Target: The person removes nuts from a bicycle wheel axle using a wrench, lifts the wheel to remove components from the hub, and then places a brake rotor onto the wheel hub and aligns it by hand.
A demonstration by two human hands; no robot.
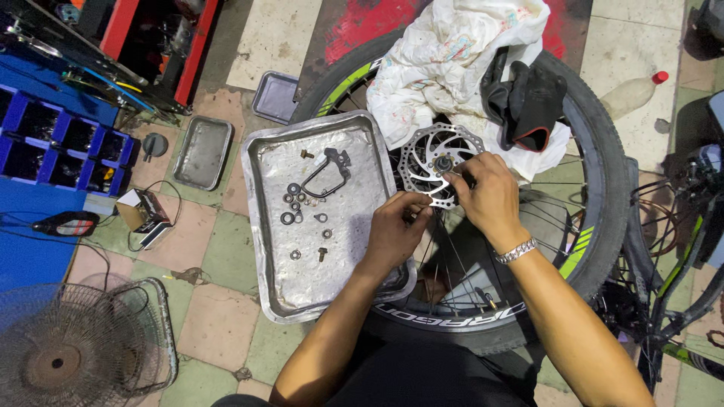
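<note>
the left hand (394,226) sat at the lower rim of the brake disc (440,164), fingers curled together on something small that the frame hid; whether they pinched a bolt or the rim itself could not be told. the right hand (486,194), with a metal watch (517,251) at the wrist, had thumb and forefinger closed on the disc's edge near the hub (443,163).

the disc lay flat at the centre of the bicycle wheel (603,188), which rested on its side on the floor. it looked a thin steel plate: stiff and light, with cut-outs and a hard narrow rim that would likely bite into skin, and probably slick if oily. the rim or the inner arms seemed the safest places to take it, with the braking face left untouched. the spokes beneath would probably give little support.

just left of the hands, touching the tyre, a dented metal tray (264,249) held washers (292,197), small bolts and a bent wire clip (326,175). farther off, a white rag (445,53) and a black glove (528,98) lay across the wheel, a plastic bottle (632,92) beyond them.

the floor was worn tile (219,316) in pink and green, grimy. a fan guard (68,347) lay at the near left, a smaller tray (202,151) and blue crates (53,143) farther left.
</note>
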